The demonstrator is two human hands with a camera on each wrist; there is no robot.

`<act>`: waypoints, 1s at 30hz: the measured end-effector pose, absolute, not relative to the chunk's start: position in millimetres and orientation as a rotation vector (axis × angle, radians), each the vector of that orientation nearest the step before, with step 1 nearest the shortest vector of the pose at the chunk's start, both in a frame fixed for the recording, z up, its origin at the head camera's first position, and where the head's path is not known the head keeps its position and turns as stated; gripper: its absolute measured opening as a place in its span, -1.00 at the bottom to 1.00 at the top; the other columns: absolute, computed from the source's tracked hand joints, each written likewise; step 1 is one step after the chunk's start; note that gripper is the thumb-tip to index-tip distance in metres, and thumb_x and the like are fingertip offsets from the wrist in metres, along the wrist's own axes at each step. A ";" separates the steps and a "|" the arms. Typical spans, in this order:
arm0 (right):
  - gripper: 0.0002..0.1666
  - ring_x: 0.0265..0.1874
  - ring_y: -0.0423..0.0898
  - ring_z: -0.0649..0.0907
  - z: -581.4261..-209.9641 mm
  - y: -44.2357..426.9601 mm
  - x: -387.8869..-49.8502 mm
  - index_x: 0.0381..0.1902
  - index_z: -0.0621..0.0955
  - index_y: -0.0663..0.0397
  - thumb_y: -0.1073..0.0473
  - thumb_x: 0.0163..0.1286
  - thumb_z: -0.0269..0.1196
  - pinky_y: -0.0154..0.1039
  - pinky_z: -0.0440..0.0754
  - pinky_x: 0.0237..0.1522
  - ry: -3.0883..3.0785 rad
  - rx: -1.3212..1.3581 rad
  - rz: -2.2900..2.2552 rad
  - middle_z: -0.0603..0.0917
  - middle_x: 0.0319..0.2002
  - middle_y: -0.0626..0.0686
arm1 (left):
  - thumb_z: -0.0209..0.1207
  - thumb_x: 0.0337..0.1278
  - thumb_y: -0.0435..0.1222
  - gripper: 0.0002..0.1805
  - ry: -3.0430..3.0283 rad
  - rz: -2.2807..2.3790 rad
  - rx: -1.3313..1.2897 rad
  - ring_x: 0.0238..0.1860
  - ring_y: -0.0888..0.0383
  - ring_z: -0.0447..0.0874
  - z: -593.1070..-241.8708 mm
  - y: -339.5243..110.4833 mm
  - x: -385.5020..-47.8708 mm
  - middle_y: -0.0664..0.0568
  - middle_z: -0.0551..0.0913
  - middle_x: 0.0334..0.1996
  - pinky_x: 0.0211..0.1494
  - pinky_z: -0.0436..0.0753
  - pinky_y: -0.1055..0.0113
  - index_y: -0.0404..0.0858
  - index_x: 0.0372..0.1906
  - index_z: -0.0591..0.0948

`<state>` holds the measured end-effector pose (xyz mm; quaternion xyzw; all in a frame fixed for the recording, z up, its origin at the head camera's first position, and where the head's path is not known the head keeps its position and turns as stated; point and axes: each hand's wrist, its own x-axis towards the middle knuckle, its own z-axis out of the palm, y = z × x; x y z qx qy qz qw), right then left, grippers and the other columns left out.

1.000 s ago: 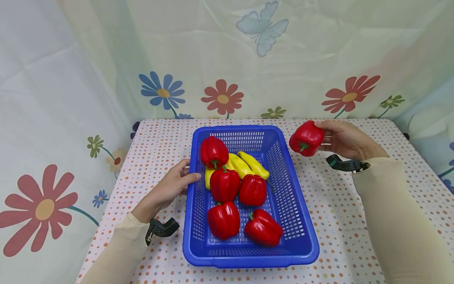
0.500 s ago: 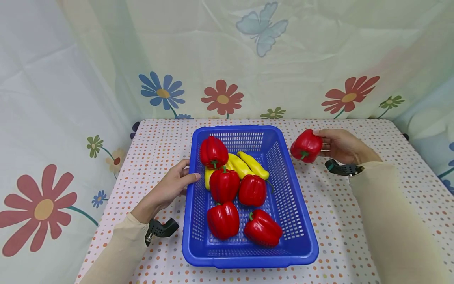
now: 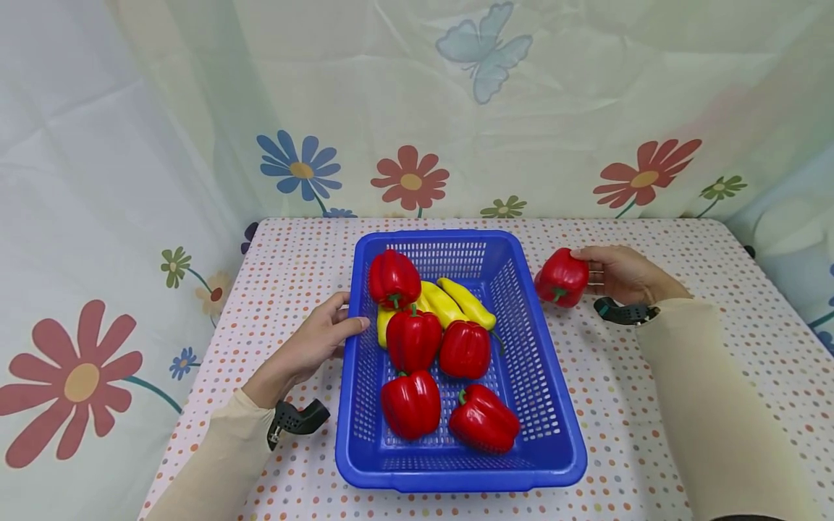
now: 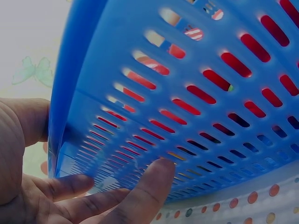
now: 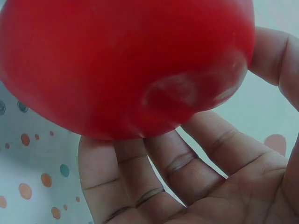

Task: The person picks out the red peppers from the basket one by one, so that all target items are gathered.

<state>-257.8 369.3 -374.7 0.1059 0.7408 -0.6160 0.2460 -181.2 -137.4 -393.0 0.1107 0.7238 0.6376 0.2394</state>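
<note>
My right hand (image 3: 625, 273) grips a red bell pepper (image 3: 562, 278) just outside the right rim of a blue basket (image 3: 456, 480). In the right wrist view the thumb is on one side of the pepper (image 5: 126, 60) and the fingers (image 5: 100, 172) touch its underside. My left hand (image 3: 316, 336) holds the basket's left rim. The thumb lies over the rim, and the fingers (image 4: 149, 186) are against the outer slotted wall (image 4: 154, 107). Several red bell peppers (image 3: 412, 405) lie inside the basket, beside and on yellow banana-like pieces (image 3: 465, 302).
A dotted cloth covers the table (image 3: 293, 253) under the basket. Behind stands a flower-printed curtain (image 3: 547, 94), with another sheet (image 3: 72, 181) along the left. A black wrist camera (image 3: 296, 418) sits on the left wrist, another camera (image 3: 622, 311) on the right.
My right hand has brought the red bell pepper down and nearer in the head view, beside the basket's right rim. The left hand and the basket have stayed in place.
</note>
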 end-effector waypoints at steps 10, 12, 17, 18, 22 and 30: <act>-0.33 -0.05 -0.14 0.61 -384.4 369.6 -260.9 0.42 0.33 0.15 -0.16 0.60 0.15 -0.23 0.72 0.02 2.084 0.294 -1.584 0.68 -0.18 -0.26 | 0.05 0.55 -0.27 -0.43 1.982 1.742 0.307 -0.03 -0.29 0.80 -391.8 -136.1 -181.3 -0.43 0.62 0.19 -0.10 0.84 -0.03 -0.33 0.50 0.22; -0.25 -0.04 -0.13 0.60 -385.7 369.9 -260.9 0.47 0.27 0.22 -0.17 0.60 0.14 -0.23 0.72 0.01 2.097 0.293 -1.568 0.68 -0.19 -0.27 | 0.05 0.56 -0.27 -0.43 1.978 1.746 0.304 -0.03 -0.29 0.80 -391.8 -136.2 -181.2 -0.43 0.62 0.19 -0.10 0.84 -0.03 -0.34 0.50 0.22; -0.20 -0.05 -0.13 0.60 -387.0 369.5 -260.4 0.50 0.24 0.26 -0.16 0.60 0.14 -0.22 0.72 0.00 2.110 0.293 -1.555 0.68 -0.21 -0.28 | 0.04 0.56 -0.27 -0.44 1.963 1.763 0.307 -0.03 -0.30 0.80 -392.3 -136.5 -180.9 -0.43 0.61 0.19 -0.10 0.83 -0.03 -0.34 0.49 0.22; -0.19 -0.05 -0.13 0.61 -387.0 369.0 -260.4 0.50 0.24 0.26 -0.16 0.59 0.16 -0.22 0.71 0.01 2.109 0.294 -1.554 0.68 -0.21 -0.28 | 0.04 0.56 -0.27 -0.44 1.959 1.766 0.308 -0.03 -0.30 0.80 -392.5 -136.6 -180.8 -0.44 0.61 0.19 -0.10 0.83 -0.03 -0.34 0.49 0.22; -0.16 -0.02 -0.10 0.60 -387.0 367.1 -261.2 0.52 0.20 0.29 -0.15 0.58 0.17 -0.22 0.71 0.04 2.101 0.284 -1.544 0.68 -0.19 -0.28 | 0.04 0.56 -0.27 -0.44 1.947 1.778 0.309 -0.03 -0.31 0.79 -393.3 -136.6 -180.0 -0.45 0.61 0.19 -0.08 0.83 -0.03 -0.35 0.49 0.22; -0.10 0.00 -0.08 0.59 -389.5 364.6 -262.1 0.56 0.13 0.37 -0.14 0.60 0.14 -0.21 0.72 0.04 2.108 0.256 -1.513 0.65 -0.16 -0.23 | 0.04 0.56 -0.26 -0.43 1.943 1.782 0.311 -0.02 -0.31 0.79 -394.7 -136.9 -179.4 -0.45 0.60 0.20 -0.07 0.83 -0.04 -0.33 0.50 0.21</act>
